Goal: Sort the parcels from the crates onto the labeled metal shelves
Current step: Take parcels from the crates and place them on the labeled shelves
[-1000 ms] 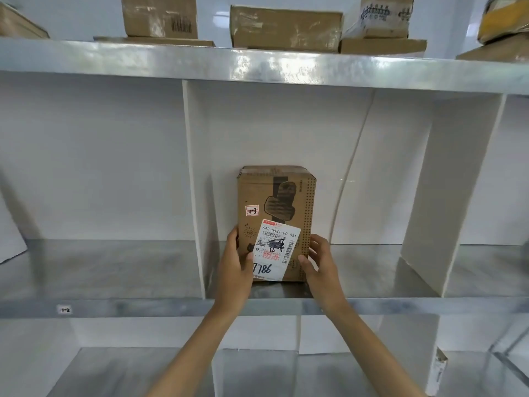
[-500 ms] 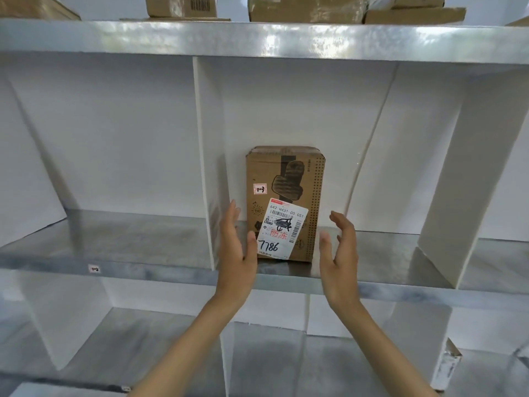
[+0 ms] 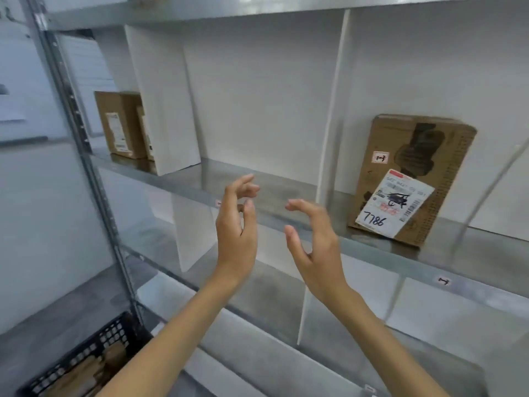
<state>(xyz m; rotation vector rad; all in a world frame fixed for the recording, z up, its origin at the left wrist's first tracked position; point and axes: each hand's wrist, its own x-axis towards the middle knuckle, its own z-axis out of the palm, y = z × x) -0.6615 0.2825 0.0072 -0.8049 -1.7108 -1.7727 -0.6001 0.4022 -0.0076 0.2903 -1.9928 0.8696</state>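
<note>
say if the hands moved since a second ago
Yes: left hand and right hand released the 7786 box and drew leftward; the left now shows left of the white divider.

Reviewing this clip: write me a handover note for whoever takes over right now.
Left hand: open, empty, raised before the shelf. Right hand: the same.
Parcel 7786 stands upright on the shelf, just right of a divider, untouched. Two parcels stand in the far-left bay.
Done: 7786 shelved.
Left: the crate at lower left holds brown items, likely parcels, to sort.
</note>
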